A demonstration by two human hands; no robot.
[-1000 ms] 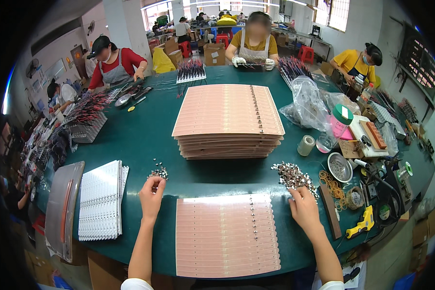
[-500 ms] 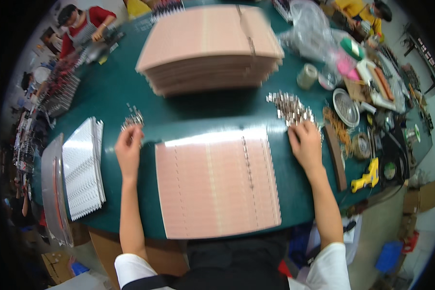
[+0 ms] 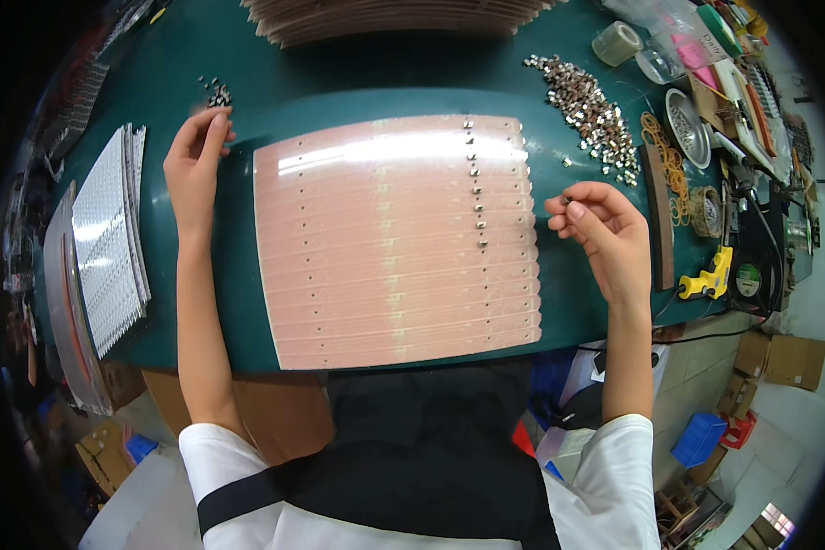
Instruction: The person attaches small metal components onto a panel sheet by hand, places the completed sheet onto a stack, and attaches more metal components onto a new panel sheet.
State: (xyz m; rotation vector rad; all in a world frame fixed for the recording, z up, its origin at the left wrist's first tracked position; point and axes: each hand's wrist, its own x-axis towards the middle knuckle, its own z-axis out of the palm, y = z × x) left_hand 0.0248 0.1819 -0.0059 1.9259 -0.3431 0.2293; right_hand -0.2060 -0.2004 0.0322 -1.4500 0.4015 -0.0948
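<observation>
The right hand, at right of centre, pinches a small metal piece just right of the pink panel; its vertical stud row lies leftward. The left hand, upper left, fingers loose pieces, holding nothing clearly.

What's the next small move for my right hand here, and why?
Probably move the right hand, which pinches a small metal piece, left to the next bare hole on the pink panel: the column's upper holes already carry pieces.

Both hands, left and right, flank a pink sheet.
</observation>
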